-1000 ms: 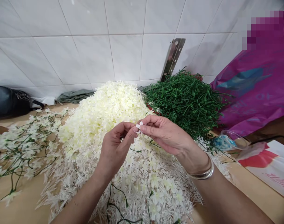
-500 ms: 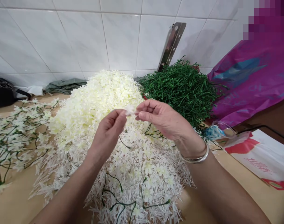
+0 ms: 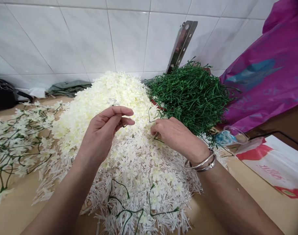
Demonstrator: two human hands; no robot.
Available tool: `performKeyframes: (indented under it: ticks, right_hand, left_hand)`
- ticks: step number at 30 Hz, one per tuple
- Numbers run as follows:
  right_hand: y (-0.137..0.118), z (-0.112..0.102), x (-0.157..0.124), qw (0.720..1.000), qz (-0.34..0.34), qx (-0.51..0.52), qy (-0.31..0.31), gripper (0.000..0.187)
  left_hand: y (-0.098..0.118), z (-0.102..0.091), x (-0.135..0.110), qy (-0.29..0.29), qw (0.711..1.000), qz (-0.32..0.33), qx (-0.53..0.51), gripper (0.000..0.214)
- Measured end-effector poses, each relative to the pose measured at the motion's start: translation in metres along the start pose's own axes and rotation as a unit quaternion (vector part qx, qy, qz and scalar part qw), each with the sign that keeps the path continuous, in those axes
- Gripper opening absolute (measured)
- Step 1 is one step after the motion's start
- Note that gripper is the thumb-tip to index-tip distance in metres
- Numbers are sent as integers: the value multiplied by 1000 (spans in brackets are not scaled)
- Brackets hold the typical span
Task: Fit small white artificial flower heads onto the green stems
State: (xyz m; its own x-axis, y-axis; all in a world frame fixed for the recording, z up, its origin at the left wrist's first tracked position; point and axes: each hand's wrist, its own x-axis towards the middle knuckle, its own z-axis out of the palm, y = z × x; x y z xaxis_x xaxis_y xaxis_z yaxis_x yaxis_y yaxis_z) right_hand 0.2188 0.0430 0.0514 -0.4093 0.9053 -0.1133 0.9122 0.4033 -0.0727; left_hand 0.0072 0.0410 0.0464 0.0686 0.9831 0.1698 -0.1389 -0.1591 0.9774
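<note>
White tiles (image 3: 130, 42) back the far edge of the table (image 3: 11, 213) | left hand (image 3: 100, 130) holds green stem (image 3: 124, 125), fingers narrow | right hand's (image 3: 170, 133) fingers curl at flower pile (image 3: 107, 91), grip hidden

Creamy-white blossoms (image 3: 114, 88) (faintly yellow within), deep green stems (image 3: 190, 94), blue-patched magenta plastic (image 3: 286, 49), grey-veined white tiles (image 3: 129, 42)

Bright light nearly washes out the flower heap (image 3: 109, 88); tiles (image 3: 129, 39) stretch at edges.

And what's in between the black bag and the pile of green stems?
From left to right, the head view shows a crumpled white thing, a grey-green cloth, then the heap of pale flowers.
</note>
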Motion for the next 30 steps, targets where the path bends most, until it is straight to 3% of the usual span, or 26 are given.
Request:
performKeyframes:
  ticks: [6,10,13,18,23,27,30]
  right_hand:
    - [10,-3,-2,1000,-19,3,18,28]
    - [-3,5,1,995,-32,61,75,23]
    - [-18,13,6,996,-38,61,55,25]
    - [-12,8,4,989,-27,128,70,24]
    - [6,-8,-4,969,-9,238,70,16]
    - [5,-12,-6,961,-39,263,74,30]
    - [2,-15,-10,959,-40,263,93,35]
  left_hand:
    - [2,0,-6,16,972,6,234,28]
    - [1,1,-5,-11,973,-5,229,50]
    - [2,0,-4,-38,979,-25,200,58]
    - [-3,-4,-4,-65,965,-6,254,41]
    - [-12,1,-6,-135,941,35,310,21]
    - [-10,4,-8,-134,952,3,275,27]
    - [-12,2,-7,-134,933,26,333,19]
